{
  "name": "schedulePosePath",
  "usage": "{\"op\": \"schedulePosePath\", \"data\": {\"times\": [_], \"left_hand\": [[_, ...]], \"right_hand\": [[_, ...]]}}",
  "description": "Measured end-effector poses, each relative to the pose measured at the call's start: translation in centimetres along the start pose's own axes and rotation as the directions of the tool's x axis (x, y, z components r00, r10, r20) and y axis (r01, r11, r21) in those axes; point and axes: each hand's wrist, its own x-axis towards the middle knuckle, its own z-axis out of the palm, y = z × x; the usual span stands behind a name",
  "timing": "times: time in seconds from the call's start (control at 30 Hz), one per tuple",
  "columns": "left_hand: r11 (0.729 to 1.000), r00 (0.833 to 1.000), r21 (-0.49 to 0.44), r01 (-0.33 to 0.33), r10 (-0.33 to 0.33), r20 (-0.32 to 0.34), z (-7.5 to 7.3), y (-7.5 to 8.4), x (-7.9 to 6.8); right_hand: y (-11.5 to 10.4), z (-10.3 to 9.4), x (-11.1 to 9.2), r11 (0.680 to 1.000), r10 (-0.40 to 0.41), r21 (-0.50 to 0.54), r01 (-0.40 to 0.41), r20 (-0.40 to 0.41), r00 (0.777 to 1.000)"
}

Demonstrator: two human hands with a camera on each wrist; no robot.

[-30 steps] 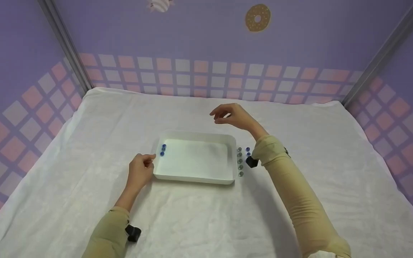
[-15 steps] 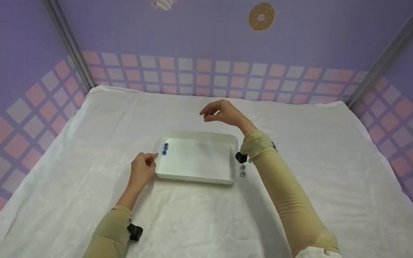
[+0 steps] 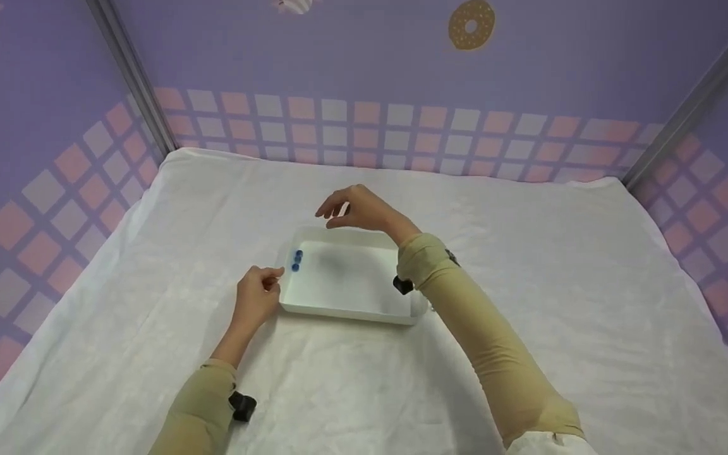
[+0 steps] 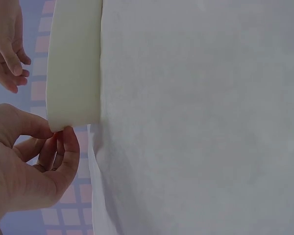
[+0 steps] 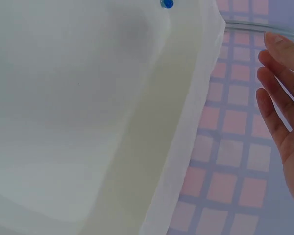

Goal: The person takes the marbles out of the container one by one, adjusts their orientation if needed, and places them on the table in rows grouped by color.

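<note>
pale purple walls (image 3: 370,57) with a band of pink and whitish squares (image 3: 367,133) close in three sides of a surface (image 3: 339,379) spread with soft white cloth, its faint creases showing. on it sits a tray (image 3: 348,314), a shallow white oblong with rounded corners and smooth, upright walls, probably plastic; it serves as the landmark.

inside the tray, close to its left wall, three blue marbles (image 3: 298,260) stand in a short row, round and glassy. that wall and the flat floor perhaps keep the row neat.

at the outside of the tray's left wall is the left hand (image 3: 256,297); its fingers (image 4: 69,147) and thumb are clamped on the edge, likely to stop so light a thing from sliding on the cloth.

above the tray's back edge hangs the right hand (image 3: 361,208), well clear of the rim. its fingers (image 5: 275,87) are apart, relaxed, with nothing visible between them; that height probably lets the arm cross the tray without brushing its walls. a blurred shadow (image 3: 339,260) falls on the tray's floor beneath.

just past the tray's right end, something small and shiny (image 3: 432,308) peeps out beside the right sleeve (image 3: 484,328), too covered to tell. both sleeves are thin, tan and wrinkled, and small black cameras (image 3: 242,406) sit at the cuffs.
</note>
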Motion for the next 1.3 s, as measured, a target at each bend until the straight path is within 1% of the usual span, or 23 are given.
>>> {"op": "schedulePosePath", "data": {"times": [0.13,0.23,0.4,0.6,0.77,0.97,1.1,1.3], "left_hand": [[1.000,1.000,-0.002,-0.007,0.007,0.003,0.2,0.0,0.0],[1.000,1.000,0.001,-0.010,0.010,0.008,0.2,0.2,0.0],[1.000,1.000,0.016,-0.022,0.021,0.009,0.2,0.3,0.3],[1.000,1.000,0.020,-0.004,0.004,0.009,0.2,0.0,0.1],[1.000,1.000,0.014,-0.010,0.010,-0.011,0.1,-0.2,-0.1],[1.000,1.000,0.003,-0.021,0.021,-0.015,0.1,-0.2,0.0],[1.000,1.000,0.009,-0.018,0.018,-0.016,0.1,-0.3,0.1],[0.999,0.999,0.017,-0.033,0.033,-0.005,0.0,-0.2,0.1]], "right_hand": [[-0.2,1.1,0.4,0.996,-0.003,-0.089,0.006,0.029,1.000],[-0.6,1.8,0.7,0.981,0.000,-0.196,0.014,0.073,0.997],[-1.2,3.1,1.2,0.924,0.005,-0.377,0.055,0.155,0.988],[-1.6,5.0,1.7,0.873,0.024,-0.479,0.094,0.234,0.972],[-1.6,6.3,2.1,0.845,0.044,-0.522,0.119,0.290,0.956],[-1.2,6.8,2.0,0.833,0.104,-0.548,0.081,0.299,0.949],[-0.7,7.1,2.0,0.836,0.116,-0.545,0.063,0.289,0.950],[-0.3,7.5,2.0,0.860,0.115,-0.509,0.037,0.265,0.957]]}}
